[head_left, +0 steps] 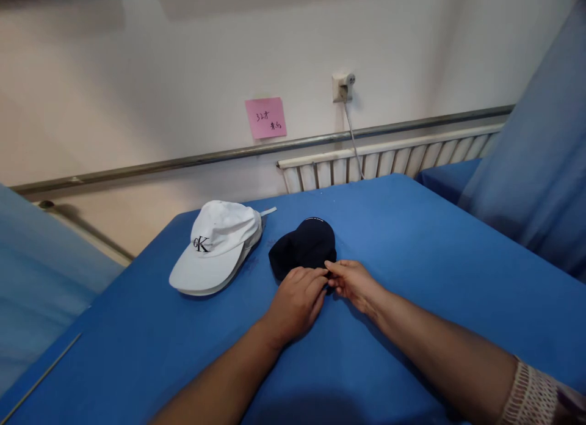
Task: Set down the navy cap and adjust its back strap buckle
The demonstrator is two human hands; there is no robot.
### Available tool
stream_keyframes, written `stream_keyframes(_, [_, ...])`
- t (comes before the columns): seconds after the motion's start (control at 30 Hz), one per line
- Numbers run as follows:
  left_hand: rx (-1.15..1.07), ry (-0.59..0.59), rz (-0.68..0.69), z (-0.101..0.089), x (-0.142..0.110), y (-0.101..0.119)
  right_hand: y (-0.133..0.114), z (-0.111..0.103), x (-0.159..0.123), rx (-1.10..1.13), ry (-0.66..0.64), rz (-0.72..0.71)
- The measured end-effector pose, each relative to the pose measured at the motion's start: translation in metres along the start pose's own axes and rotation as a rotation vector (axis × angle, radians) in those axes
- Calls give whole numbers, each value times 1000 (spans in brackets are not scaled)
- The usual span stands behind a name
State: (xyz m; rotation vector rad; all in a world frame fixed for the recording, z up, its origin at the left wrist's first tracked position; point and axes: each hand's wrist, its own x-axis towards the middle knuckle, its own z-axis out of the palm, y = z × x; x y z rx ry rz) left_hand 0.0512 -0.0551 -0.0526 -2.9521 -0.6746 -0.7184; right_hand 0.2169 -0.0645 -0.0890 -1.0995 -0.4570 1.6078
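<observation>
A black cap (pixel 304 248) lies on the blue-covered table, its curved brim turned to the far right with a small light mark along the edge. My left hand (pixel 298 301) is closed over the cap's near side, fingers bent and pressed together, their tips partly hidden. From the right, my right hand (pixel 354 286) pinches the near right edge of the same cap between thumb and fingers. What part of the cap sits in that pinch is too small to make out. To the left rests a stack of white caps (pixel 222 229), the top one lettered "CK" in black.
The blue cover (pixel 412 242) spreads across the table. Behind it are a metal rail (pixel 183 162), a white radiator (pixel 394 159) and a socket (pixel 342 88) with a hanging cord. A pink note (pixel 265 116) sticks to the wall. Blue curtains (pixel 535 150) hang at both sides.
</observation>
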Motion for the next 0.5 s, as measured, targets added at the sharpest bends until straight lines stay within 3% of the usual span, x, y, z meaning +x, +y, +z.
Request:
stream_keyframes(0.27, [-270, 119, -270, 8, -3, -9, 2, -2, 3, 88, 17, -9])
stream_keyframes(0.5, [-371, 12, -201, 10, -3, -5, 3, 1, 1, 7, 30, 5])
